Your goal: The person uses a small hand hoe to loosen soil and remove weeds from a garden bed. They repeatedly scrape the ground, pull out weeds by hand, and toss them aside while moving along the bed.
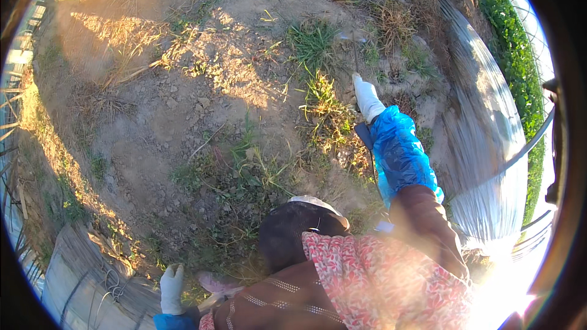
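My right hand point(368, 99), in a white glove, reaches forward over the soil and grips a thin-shafted hand tool point(355, 52). The tool's far end is a blurred pale flat piece, lying by a green grass tuft point(314, 41). A blue plastic sleeve cover point(402, 146) wraps that forearm. Beside the gloved wrist grow yellow-green and reddish weeds point(323, 94). Low at the left, my left hand point(172, 288), also white-gloved, has its fingers curled in, and I see nothing in it. Nearest to it are the plastic sheeting and low weeds.
Wrinkled plastic sheeting point(486, 146) runs along the right, with a row of green leafy plants point(518, 55) beyond. More sheeting point(87, 284) with coiled wire point(113, 286) lies lower left. Cloddy soil point(160, 119) carries dry grass point(137, 27) and low weeds point(229, 192).
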The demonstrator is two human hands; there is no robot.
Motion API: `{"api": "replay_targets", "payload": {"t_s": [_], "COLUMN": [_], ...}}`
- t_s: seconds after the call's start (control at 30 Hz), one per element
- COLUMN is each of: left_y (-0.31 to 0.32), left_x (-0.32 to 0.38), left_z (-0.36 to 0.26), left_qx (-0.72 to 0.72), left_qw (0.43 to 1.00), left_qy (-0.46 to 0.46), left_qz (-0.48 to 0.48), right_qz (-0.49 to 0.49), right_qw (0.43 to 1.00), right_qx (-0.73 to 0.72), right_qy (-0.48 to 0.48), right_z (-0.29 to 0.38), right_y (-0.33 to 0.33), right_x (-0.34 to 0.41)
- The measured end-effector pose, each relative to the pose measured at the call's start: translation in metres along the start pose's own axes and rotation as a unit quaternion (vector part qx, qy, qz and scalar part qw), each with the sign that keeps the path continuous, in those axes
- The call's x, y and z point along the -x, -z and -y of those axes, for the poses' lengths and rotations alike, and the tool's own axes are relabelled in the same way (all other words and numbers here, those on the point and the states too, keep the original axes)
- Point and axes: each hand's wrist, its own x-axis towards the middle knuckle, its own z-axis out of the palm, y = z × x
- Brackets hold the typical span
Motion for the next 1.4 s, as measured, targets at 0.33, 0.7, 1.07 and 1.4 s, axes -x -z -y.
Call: {"api": "replay_targets", "payload": {"t_s": [0.33, 0.7, 1.07, 1.4], "left_y": [0.005, 0.004, 0.006, 0.003], "left_x": [0.002, 0.010, 0.006, 0.020], "left_z": [-0.007, 0.000, -0.012, -0.008], "left_qx": [-0.036, -0.042, -0.018, -0.046], "left_qw": [0.999, 0.998, 0.999, 0.995], "left_qy": [-0.025, -0.032, -0.031, -0.087], "left_qz": [-0.003, -0.031, -0.014, -0.023], "right_qz": [-0.016, 0.049, 0.123, 0.038], "right_qw": [0.998, 0.993, 0.983, 0.998], "right_qx": [-0.054, 0.080, 0.116, -0.045], "right_qy": [-0.038, -0.077, -0.079, 0.001], "right_z": [-0.019, 0.009, -0.051, 0.013], "right_y": [0.039, -0.014, 0.019, -0.064], "right_x": [0.056, 0.035, 0.086, 0.026]}}
